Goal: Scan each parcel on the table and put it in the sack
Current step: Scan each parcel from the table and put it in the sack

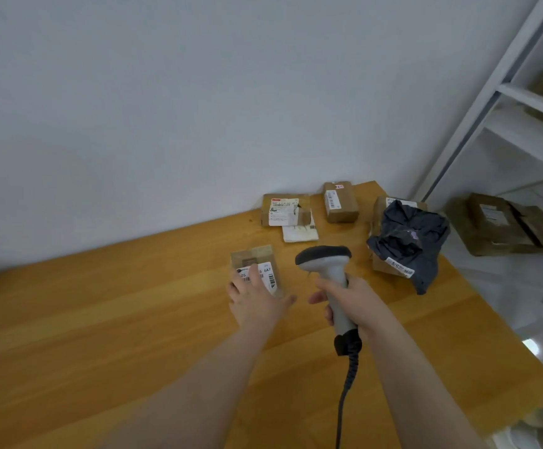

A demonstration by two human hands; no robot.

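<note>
Head view, left to right: left hand [254, 299] flat on small brown parcel [259, 259], fingers straight, hiding its near end and part of the label; long axis running away across wooden table [101, 319]. Scanner [328, 267] upright in right hand [351, 299], fingers curled round handle, head aimed away, cable cut off below. Behind: labelled box [283, 210], smaller box [340, 202], dark bag parcel [409, 241] draped over another.

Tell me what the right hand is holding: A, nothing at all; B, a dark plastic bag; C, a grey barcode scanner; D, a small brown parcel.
C: the right hand grips the handle of the grey barcode scanner, while the left hand rests with straight fingers on the small brown parcel.
</note>
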